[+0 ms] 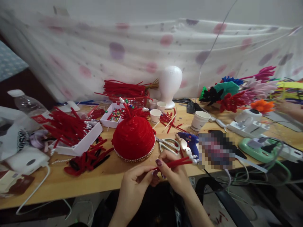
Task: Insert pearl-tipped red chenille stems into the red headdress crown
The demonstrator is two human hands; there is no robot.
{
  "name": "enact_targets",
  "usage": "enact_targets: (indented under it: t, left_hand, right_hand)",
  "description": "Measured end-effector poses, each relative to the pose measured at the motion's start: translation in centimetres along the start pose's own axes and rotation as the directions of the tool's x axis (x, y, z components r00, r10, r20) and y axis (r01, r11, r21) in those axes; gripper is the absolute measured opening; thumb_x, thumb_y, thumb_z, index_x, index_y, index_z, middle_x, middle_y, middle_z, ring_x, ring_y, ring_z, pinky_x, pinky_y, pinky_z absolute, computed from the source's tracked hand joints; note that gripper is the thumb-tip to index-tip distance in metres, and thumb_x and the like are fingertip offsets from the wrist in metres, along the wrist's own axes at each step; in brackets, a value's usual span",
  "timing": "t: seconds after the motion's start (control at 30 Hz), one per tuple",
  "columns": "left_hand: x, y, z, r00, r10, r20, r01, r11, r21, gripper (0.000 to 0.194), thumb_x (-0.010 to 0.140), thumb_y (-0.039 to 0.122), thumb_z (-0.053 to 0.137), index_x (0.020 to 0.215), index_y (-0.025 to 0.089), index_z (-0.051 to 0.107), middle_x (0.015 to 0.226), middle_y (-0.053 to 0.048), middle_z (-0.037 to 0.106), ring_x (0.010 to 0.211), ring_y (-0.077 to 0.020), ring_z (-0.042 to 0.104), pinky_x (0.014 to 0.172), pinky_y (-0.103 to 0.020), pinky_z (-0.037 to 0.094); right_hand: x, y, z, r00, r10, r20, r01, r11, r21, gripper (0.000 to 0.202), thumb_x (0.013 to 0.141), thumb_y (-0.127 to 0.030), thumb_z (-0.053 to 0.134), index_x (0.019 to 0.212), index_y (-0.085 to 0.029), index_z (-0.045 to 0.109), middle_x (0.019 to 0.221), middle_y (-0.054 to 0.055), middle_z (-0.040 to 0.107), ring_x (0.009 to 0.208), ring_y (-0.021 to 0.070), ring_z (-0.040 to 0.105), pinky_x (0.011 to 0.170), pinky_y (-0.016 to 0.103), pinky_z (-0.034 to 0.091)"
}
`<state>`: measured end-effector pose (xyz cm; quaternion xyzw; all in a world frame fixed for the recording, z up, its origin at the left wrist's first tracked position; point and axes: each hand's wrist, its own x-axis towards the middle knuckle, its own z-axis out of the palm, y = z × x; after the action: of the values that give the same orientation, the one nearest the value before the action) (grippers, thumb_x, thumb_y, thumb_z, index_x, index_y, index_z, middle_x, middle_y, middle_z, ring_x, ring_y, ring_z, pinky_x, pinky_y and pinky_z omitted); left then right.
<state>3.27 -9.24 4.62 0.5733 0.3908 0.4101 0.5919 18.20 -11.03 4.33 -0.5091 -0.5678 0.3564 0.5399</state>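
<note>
My left hand [139, 179] and my right hand [174, 172] meet above the table's front edge, both closed on a red pipe-cleaner piece [180, 162]. White pearl beads [194, 159] tip its right end. Its other end is hidden between my fingertips, which pinch close together. Just beyond my hands sits a domed red headpiece [133, 138], wound in fuzzy strips, with a string of pearls [134, 160] around its base and looped red stems on top. Scissors [168, 145] with pale handles and a blue glue gun [190, 141] lie behind my right hand.
On the left are a white box [78, 146] of red pipe-cleaner stems and a plastic bottle [28, 104]. A foam head [170, 85], paper cups [200, 120] and a red basket [132, 101] stand behind. Rightward lie fuzzy flowers [230, 101], power strips [248, 127] and cables; another person's hand [288, 108] shows.
</note>
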Motion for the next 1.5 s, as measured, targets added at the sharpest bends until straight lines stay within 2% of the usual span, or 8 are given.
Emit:
enact_targets:
  t: [0.37, 0.47, 0.63, 0.87, 1.07, 1.27, 1.4, 1.5]
  left_hand:
    - [0.4, -0.5, 0.3, 0.99, 0.023, 0.142, -0.049, 0.982, 0.181, 0.023, 0.094, 0.031, 0.043, 0.085, 0.019, 0.062, 0.067, -0.001, 0.061, 0.062, -0.0145, 0.058, 0.061, -0.023, 0.047]
    - [0.5, -0.5, 0.5, 0.991, 0.077, 0.112, -0.106, 0.954, 0.279, 0.02, 0.093, 0.025, 0.042, 0.082, 0.019, 0.058, 0.076, -0.002, 0.064, 0.067, -0.0147, 0.058, 0.062, -0.023, 0.044]
    - [0.5, -0.6, 1.6, 0.975, 0.221, -0.019, -0.183, 0.85, 0.495, 0.015, 0.086, 0.013, 0.043, 0.075, 0.02, 0.05, 0.071, 0.0, 0.06, 0.067, -0.0149, 0.057, 0.062, -0.024, 0.039]
    - [0.1, -0.5, 2.3, 0.984, 0.178, 0.023, -0.174, 0.915, 0.363, 0.019, 0.092, 0.018, 0.038, 0.078, 0.02, 0.05, 0.074, -0.002, 0.062, 0.067, -0.0155, 0.059, 0.062, -0.024, 0.042]
    - [-0.1, -1.3, 2.5, 0.979, 0.19, -0.078, -0.145, 0.907, 0.395, 0.028, 0.095, 0.028, 0.036, 0.07, 0.02, 0.048, 0.064, -0.004, 0.059, 0.062, -0.0175, 0.056, 0.054, -0.026, 0.036]
    - [-0.2, -1.7, 2.1, 0.973, 0.228, -0.045, -0.201, 0.922, 0.33, 0.023, 0.095, 0.023, 0.035, 0.08, 0.019, 0.052, 0.069, -0.003, 0.06, 0.066, -0.0166, 0.06, 0.059, -0.025, 0.042]
    - [-0.3, -1.7, 1.7, 0.939, 0.319, -0.133, -0.247, 0.888, 0.388, 0.021, 0.093, 0.021, 0.037, 0.078, 0.019, 0.051, 0.067, -0.002, 0.059, 0.063, -0.0157, 0.06, 0.058, -0.024, 0.043]
    - [-0.3, -1.5, 1.7, 0.957, 0.232, -0.173, -0.183, 0.949, 0.257, 0.025, 0.095, 0.03, 0.038, 0.077, 0.019, 0.053, 0.063, -0.001, 0.058, 0.057, -0.0137, 0.058, 0.051, -0.021, 0.043]
  right_hand:
    - [1.0, 1.1, -0.3, 0.998, 0.009, 0.057, 0.003, 0.979, -0.202, 0.045, 0.093, -0.042, 0.051, 0.054, -0.019, 0.041, 0.054, -0.004, 0.04, 0.054, 0.0106, 0.041, 0.051, 0.025, 0.032]
    - [1.1, 1.3, -0.2, 0.993, -0.098, 0.067, 0.114, 0.941, -0.317, 0.044, 0.094, -0.036, 0.049, 0.054, -0.02, 0.04, 0.052, -0.004, 0.038, 0.051, 0.01, 0.039, 0.048, 0.025, 0.03]
    - [1.2, 0.8, -0.3, 0.937, -0.347, 0.052, 0.326, 0.807, -0.492, 0.044, 0.093, -0.024, 0.05, 0.053, -0.021, 0.034, 0.052, -0.006, 0.032, 0.048, 0.009, 0.032, 0.048, 0.026, 0.024]
    - [1.6, -0.8, -1.2, 0.866, -0.463, 0.187, 0.475, 0.648, -0.595, 0.042, 0.093, -0.013, 0.05, 0.055, -0.02, 0.033, 0.054, -0.006, 0.034, 0.048, 0.0069, 0.035, 0.05, 0.023, 0.026]
    - [1.5, -1.3, -0.3, 0.757, -0.587, 0.287, 0.629, 0.535, -0.565, 0.041, 0.09, -0.006, 0.049, 0.056, -0.02, 0.031, 0.053, -0.006, 0.034, 0.05, 0.0078, 0.031, 0.051, 0.024, 0.025]
    - [2.5, -2.8, -0.7, 0.852, -0.429, 0.301, 0.521, 0.635, -0.57, 0.041, 0.093, -0.015, 0.051, 0.056, -0.018, 0.035, 0.054, -0.006, 0.036, 0.05, 0.0064, 0.035, 0.053, 0.022, 0.027]
    - [3.6, -4.3, -1.1, 0.86, -0.394, 0.323, 0.507, 0.599, -0.62, 0.043, 0.095, -0.022, 0.05, 0.054, -0.018, 0.037, 0.051, -0.006, 0.039, 0.049, 0.0063, 0.036, 0.054, 0.023, 0.028]
    - [3.9, -4.8, -0.8, 0.868, -0.366, 0.337, 0.497, 0.606, -0.621, 0.046, 0.095, -0.03, 0.05, 0.052, -0.018, 0.039, 0.049, -0.005, 0.041, 0.048, 0.0068, 0.036, 0.051, 0.023, 0.026]
